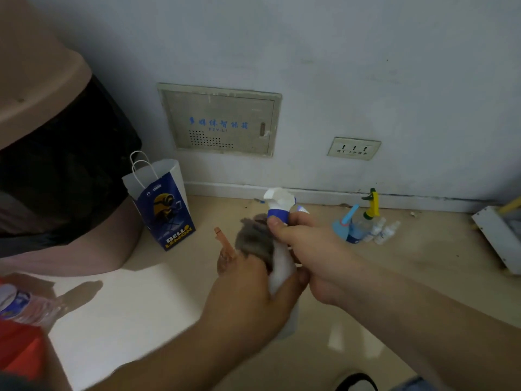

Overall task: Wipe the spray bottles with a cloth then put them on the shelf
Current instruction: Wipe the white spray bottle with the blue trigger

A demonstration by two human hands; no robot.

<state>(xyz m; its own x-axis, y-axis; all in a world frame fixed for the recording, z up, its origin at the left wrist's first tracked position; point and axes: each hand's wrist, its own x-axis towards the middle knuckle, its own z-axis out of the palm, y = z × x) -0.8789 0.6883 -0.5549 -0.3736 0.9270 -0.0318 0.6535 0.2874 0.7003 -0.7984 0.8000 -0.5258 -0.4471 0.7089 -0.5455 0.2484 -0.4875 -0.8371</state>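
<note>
1. White spray bottle (279,258) with a blue collar was held in the air, below the wall panel (222,119) and slightly right of it, nozzle end pointing up toward the panel.
2. Right hand (315,249) grasped the bottle at its neck, thumb on the blue collar.
3. Left hand (253,294) clutched a grey cloth (255,239) against the bottle's body; cloth wrapped round the upper part.
4. Orange-trigger bottle (225,246) stood on the floor straight below the panel, mostly hidden by the left hand; fill level couldn't be told.
5. Further bottles stood on the floor, below-right of the panel by the skirting: blue-trigger bottle (348,227), yellow-green-trigger bottle (370,207) with a clear body, two small white bottles (387,231).
6. Paper bag (163,204), blue print, stood below-left of the panel, top open; inside not visible.
7. Pink bin (56,165) with black liner sat far left of the panel; contents couldn't be told.
8. Clear plastic water bottle (22,303) lay far below-left of the panel, blurred.
</note>
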